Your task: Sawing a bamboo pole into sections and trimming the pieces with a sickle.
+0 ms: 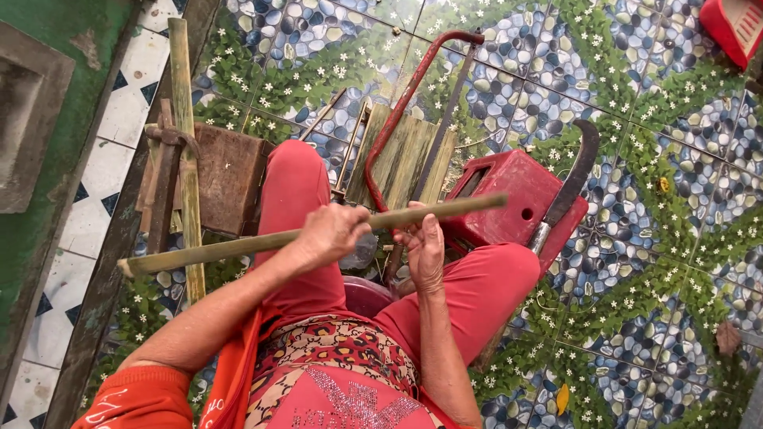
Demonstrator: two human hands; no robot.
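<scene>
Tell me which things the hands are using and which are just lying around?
In use:
left hand
right hand
bamboo stick

Lying about:
red-framed saw
curved knife
red stool
wooden slats
upright bamboo pole

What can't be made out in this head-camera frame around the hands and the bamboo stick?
- Right hand: fingertips sit behind the bamboo stick, so its grip there cannot be told.
- Left hand: palm hidden, wrapped over the stick.
- Red-framed saw: lower end hidden behind the hands and stick.
- Curved blade: handle hidden by the red stool.
- Red plastic item: cut off by the top right edge.
</scene>
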